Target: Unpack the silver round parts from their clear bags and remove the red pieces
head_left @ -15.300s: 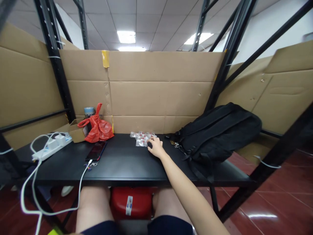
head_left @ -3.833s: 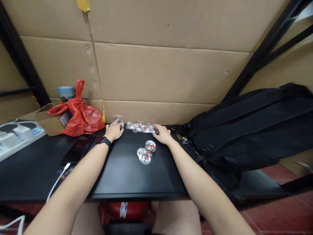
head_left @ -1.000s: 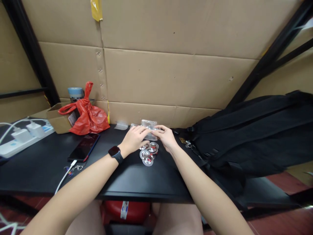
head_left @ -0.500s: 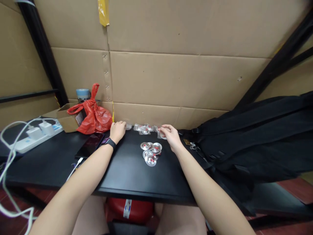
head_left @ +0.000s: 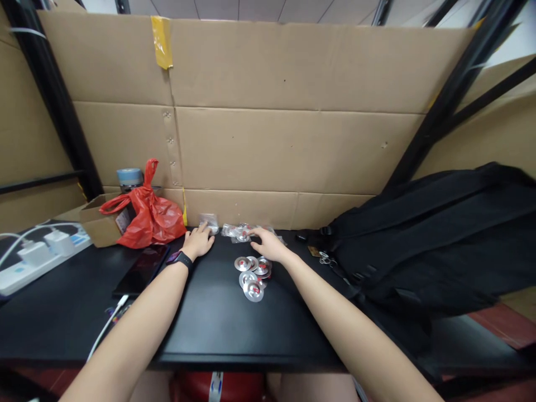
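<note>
We rest our left hand (head_left: 197, 243) flat on the black table (head_left: 75, 301), fingers spread, its fingertips touching a small empty clear bag (head_left: 208, 221) at the far edge by the cardboard wall (head_left: 276, 151). Our right hand (head_left: 268, 245) lies open, palm down, fingers on the row of small clear packets (head_left: 240, 231) holding red and silver pieces; it grips nothing. Just near of that hand sits a cluster of silver discs (head_left: 253, 274) with red centres. A red plastic bag (head_left: 146, 215) lies to the left, a black backpack (head_left: 427, 234) to the right.
</note>
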Demonstrator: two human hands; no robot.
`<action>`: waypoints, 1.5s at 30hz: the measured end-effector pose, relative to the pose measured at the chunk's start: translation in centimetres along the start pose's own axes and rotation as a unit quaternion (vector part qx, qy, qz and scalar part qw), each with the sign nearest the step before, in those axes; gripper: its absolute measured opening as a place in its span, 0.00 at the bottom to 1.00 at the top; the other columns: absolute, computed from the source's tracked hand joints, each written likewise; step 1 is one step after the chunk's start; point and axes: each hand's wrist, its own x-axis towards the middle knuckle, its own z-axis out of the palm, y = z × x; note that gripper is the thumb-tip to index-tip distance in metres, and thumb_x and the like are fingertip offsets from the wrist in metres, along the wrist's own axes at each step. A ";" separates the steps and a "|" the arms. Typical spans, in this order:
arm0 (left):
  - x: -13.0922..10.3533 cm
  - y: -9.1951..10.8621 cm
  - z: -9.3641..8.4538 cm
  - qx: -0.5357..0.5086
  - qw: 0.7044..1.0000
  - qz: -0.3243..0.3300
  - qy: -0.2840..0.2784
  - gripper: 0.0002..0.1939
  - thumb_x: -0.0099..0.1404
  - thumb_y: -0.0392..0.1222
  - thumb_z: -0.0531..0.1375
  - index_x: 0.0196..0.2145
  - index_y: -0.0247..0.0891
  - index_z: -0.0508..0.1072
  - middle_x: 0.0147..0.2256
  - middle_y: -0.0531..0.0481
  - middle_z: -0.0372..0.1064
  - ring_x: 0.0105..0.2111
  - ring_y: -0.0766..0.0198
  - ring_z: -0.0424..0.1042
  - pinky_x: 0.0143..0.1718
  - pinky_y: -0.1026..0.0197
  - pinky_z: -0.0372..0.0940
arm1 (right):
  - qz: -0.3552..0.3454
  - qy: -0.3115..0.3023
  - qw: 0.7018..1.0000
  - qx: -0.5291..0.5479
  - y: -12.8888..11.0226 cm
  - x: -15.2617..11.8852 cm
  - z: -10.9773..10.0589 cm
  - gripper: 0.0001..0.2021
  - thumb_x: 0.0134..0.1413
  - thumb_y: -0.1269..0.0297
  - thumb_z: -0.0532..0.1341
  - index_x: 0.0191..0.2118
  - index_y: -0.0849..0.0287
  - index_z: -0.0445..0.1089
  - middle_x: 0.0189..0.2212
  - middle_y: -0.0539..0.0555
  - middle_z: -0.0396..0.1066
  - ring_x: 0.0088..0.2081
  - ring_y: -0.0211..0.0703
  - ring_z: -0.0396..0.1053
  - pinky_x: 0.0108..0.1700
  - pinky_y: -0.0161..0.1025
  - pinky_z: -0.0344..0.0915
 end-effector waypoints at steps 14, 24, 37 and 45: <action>-1.3 1.4 -0.9 0.061 0.995 -0.005 0.077 0.22 0.68 0.46 0.52 0.57 0.39 0.67 0.67 0.39 0.52 0.61 0.43 0.55 0.56 0.42 0.55 | -0.048 -0.028 0.995 -0.087 1.5 1.1 0.6 0.10 0.57 0.73 0.60 0.44 0.57 0.73 0.43 0.59 0.76 0.47 0.50 0.72 0.52 0.47 0.62; -3.4 2.2 -1.6 0.026 0.998 -0.010 0.061 0.26 0.65 0.44 0.54 0.60 0.41 0.63 0.66 0.40 0.53 0.60 0.43 0.56 0.57 0.43 0.55 | 0.041 0.142 0.949 0.277 -1.5 -0.4 -3.5 0.12 0.44 0.56 0.68 0.31 0.57 0.67 0.24 0.49 0.71 0.25 0.40 0.68 0.31 0.37 0.63; -2.7 1.9 -1.6 0.009 0.999 -0.002 0.043 0.25 0.65 0.45 0.54 0.60 0.43 0.62 0.67 0.42 0.51 0.61 0.44 0.56 0.56 0.42 0.56 | 0.038 0.001 0.932 0.360 -5.1 -1.3 -4.3 0.15 0.44 0.52 0.71 0.28 0.59 0.73 0.26 0.51 0.73 0.29 0.41 0.69 0.36 0.40 0.66; -2.5 1.6 -1.4 -0.010 0.999 -0.001 0.039 0.25 0.64 0.46 0.55 0.59 0.44 0.63 0.65 0.42 0.55 0.59 0.43 0.59 0.54 0.41 0.58 | 0.048 0.123 0.920 0.370 -5.1 -1.0 -4.3 0.18 0.47 0.47 0.69 0.30 0.58 0.68 0.26 0.51 0.73 0.23 0.37 0.66 0.27 0.35 0.62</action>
